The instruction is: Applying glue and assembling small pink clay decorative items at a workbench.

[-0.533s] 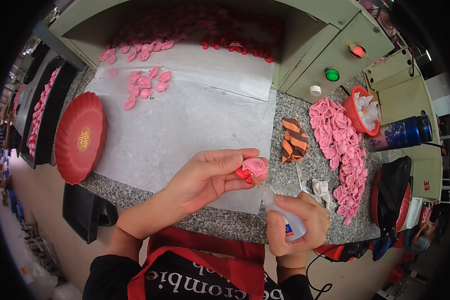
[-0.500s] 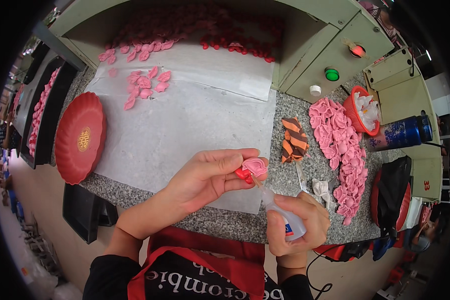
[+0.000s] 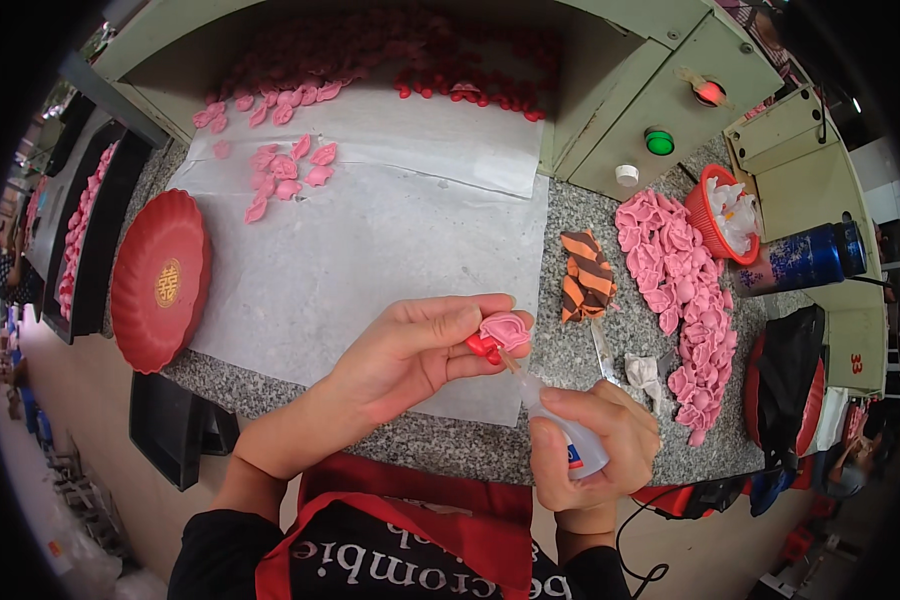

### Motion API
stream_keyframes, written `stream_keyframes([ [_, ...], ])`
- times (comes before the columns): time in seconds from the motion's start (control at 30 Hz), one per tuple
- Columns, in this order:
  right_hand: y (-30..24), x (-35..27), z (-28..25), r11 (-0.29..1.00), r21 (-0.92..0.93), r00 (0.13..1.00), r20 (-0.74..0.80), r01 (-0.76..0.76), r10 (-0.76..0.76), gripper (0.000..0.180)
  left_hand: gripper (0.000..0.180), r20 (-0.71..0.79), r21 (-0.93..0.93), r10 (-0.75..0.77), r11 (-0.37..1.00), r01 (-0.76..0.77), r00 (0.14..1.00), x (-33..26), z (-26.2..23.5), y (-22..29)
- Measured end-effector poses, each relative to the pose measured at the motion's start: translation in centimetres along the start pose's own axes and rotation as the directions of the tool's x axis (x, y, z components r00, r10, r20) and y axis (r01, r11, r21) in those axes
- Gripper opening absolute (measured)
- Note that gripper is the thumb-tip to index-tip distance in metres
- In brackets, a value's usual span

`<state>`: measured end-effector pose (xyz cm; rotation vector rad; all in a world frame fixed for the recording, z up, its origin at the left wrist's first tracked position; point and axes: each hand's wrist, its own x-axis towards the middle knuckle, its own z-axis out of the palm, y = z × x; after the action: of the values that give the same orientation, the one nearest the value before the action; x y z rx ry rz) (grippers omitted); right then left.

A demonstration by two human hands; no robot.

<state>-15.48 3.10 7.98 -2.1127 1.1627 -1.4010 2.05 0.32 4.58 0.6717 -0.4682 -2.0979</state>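
My left hand (image 3: 395,345) pinches a small pink, folded, petal-like piece (image 3: 506,328) joined to a glossy red piece (image 3: 482,347). In my right hand (image 3: 605,435) is a clear squeeze bottle (image 3: 587,455) with a thin tip. That tip meets the underside of the pink piece, beside the red one; exact contact is too small to tell. Several loose pink pieces (image 3: 285,185) lie on the white paper sheet (image 3: 370,250) beyond my hands. A long heap of pink folded pieces (image 3: 670,270) covers the counter to my right.
On the left stands a red scalloped dish (image 3: 160,285). Between sheet and heap lie an orange-brown striped bundle (image 3: 587,275), a thin blade-like tool (image 3: 602,350) and crumpled white tissue (image 3: 645,375). Farther right are a red basket (image 3: 705,220) and a blue bottle (image 3: 810,258). A green cabinet (image 3: 630,130) borders the back.
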Motion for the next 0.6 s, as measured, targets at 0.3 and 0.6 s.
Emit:
stream_keyframes([
  [0.3,-0.06,0.10,0.04,1.000,0.017,1.000,-0.028,0.003,-0.003,0.014,0.036,-0.011,0.009,-0.016,1.000,0.016,1.000,0.09,0.21,-0.04],
  [0.6,0.07,0.05,0.10,1.000,0.007,1.000,-0.009,0.011,-0.011,0.015,0.037,-0.033,-0.014,-0.026,1.000,0.025,0.999,0.03,0.30,-0.20],
])
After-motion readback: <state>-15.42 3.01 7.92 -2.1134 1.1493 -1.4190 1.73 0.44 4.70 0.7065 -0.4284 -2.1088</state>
